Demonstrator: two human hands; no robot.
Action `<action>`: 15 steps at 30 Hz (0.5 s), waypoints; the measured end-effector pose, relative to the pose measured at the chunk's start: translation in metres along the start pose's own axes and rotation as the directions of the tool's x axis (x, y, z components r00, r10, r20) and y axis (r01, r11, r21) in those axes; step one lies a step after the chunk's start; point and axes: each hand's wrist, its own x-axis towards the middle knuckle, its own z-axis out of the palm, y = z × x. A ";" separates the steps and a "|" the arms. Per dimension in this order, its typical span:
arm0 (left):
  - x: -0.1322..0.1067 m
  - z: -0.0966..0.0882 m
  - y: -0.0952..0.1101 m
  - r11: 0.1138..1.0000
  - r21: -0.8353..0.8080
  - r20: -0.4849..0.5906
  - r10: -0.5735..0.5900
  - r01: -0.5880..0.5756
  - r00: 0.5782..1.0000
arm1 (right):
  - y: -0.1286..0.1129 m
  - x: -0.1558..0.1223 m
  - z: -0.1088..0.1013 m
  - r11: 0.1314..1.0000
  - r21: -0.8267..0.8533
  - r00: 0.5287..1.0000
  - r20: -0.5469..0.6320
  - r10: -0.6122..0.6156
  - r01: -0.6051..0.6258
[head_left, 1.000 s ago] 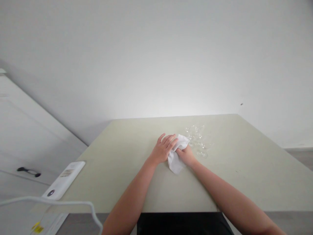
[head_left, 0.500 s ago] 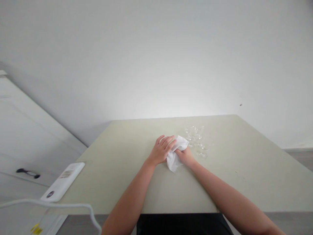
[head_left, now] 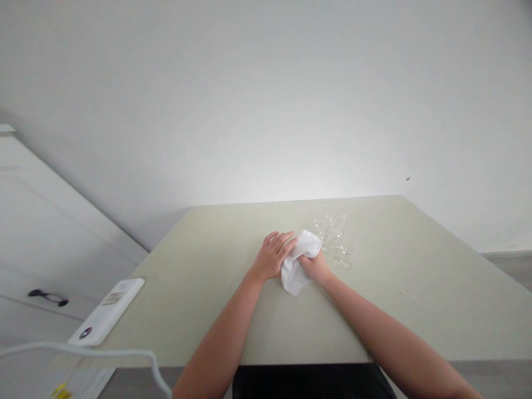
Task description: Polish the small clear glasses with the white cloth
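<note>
One white cloth (head_left: 293, 276): right hand (head_left: 317, 267) fingers gripping it, left hand (head_left: 270, 258) fingers over its edge, can't tell grip from here; transparent pieces (head_left: 331, 235) nearby

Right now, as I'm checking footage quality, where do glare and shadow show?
Head view: the wall is brightest just above the table; head view: glints dot the clear pieces, outlines hard to trace; head view: soft shadow darkens the wall beside the cabinet.
</note>
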 end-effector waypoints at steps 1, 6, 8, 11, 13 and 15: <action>0.000 0.000 0.000 1.000 -0.002 0.006 -0.005 0.005 1.000 | -0.001 0.000 -0.001 1.000 0.002 1.000 0.000 0.007 -0.007; -0.002 0.001 -0.001 1.000 -0.009 0.037 -0.028 0.029 0.999 | -0.005 0.001 -0.004 1.000 0.010 1.000 0.004 0.028 -0.028; -0.002 0.001 -0.001 1.000 -0.007 0.042 -0.029 0.030 0.999 | -0.004 0.001 -0.005 0.999 0.012 0.999 0.000 0.033 -0.033; -0.002 0.001 -0.002 1.000 -0.009 0.048 -0.023 0.024 0.999 | -0.003 0.001 -0.005 1.000 0.008 1.000 0.009 0.011 -0.011; -0.002 0.001 -0.002 1.000 -0.012 0.049 -0.022 0.023 0.999 | -0.004 0.002 -0.005 1.000 0.008 1.000 0.012 -0.015 0.015; -0.001 0.000 -0.003 1.000 -0.014 0.053 -0.021 0.022 0.998 | -0.004 0.002 -0.004 0.999 0.019 1.000 0.013 -0.028 0.027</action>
